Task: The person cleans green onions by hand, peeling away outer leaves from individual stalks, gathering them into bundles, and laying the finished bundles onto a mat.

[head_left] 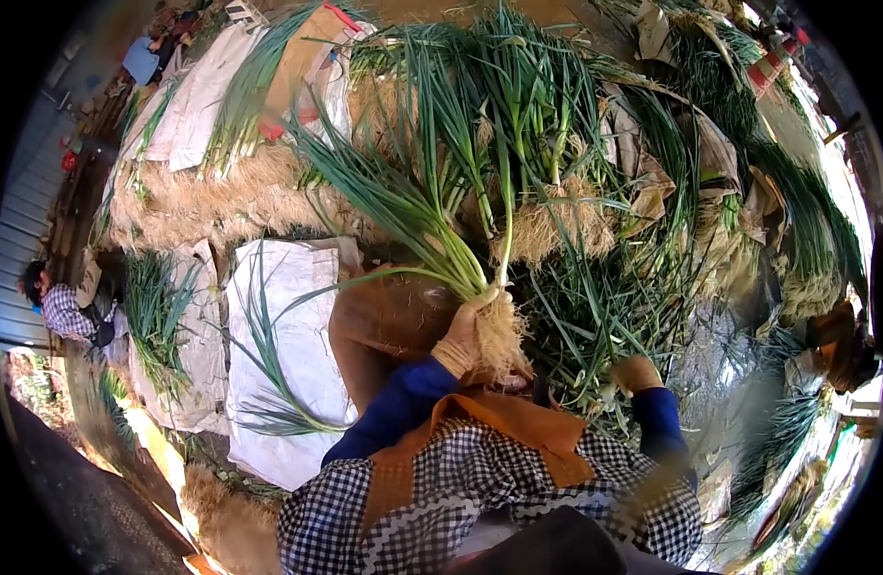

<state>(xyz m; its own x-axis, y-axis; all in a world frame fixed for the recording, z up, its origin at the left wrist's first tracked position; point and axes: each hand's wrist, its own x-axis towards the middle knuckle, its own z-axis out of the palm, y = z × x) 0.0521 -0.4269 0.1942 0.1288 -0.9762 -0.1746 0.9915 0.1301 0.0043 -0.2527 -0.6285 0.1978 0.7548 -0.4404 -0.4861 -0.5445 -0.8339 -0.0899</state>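
Note:
Gathered at its white stem ends, a bunch of green onions [456, 259] is held in my left hand [460, 337], in front of my body. Its leaves fan up and to the left, and its pale roots [500, 337] hang beside my fingers. My right hand [635, 374] is off to the right, over loose green leaves [595, 326], apart from the bunch. Its fingers are curled, and what they hold, if anything, is too small to name. Beyond the bunch lies a large pile of green onions [518, 86] with roots towards me.
White sacks [283, 345] lie at the left, one with a single onion on it. More onions [159, 307] rest on sacking farther left. A person in a checked top [66, 311] sits at the far left edge. Onion heaps [805, 211] extend along the right.

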